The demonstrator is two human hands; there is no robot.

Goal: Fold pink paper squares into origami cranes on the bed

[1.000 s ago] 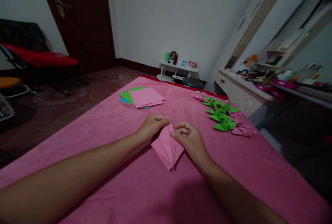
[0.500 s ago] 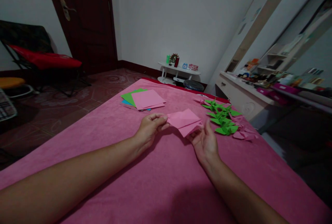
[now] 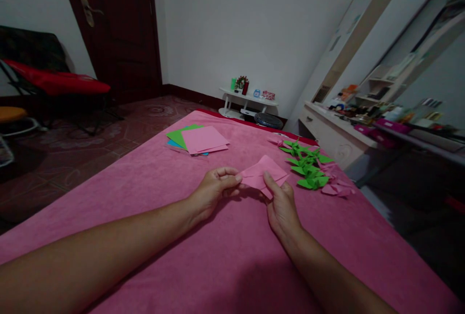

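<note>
A folded pink paper piece [image 3: 264,172] is held just above the pink cloth [image 3: 203,256]. My left hand [image 3: 214,189] pinches its left corner with thumb and fingers closed. My right hand [image 3: 280,203] grips its lower right edge, thumb on top. The paper lies roughly flat, with creases and a point toward the far side.
A stack of square sheets [image 3: 198,138], pink on top of green and blue, lies farther back on the left. Folded green pieces [image 3: 308,164] and pink pieces [image 3: 336,188] lie to the right. A dresser [image 3: 334,132] stands beyond the right edge, a low white shelf [image 3: 248,100] by the wall.
The folded pink paper was lifted off the cloth and turned from lying toward me to pointing away. My right hand shifted from a loose open hold to gripping its edge.
</note>
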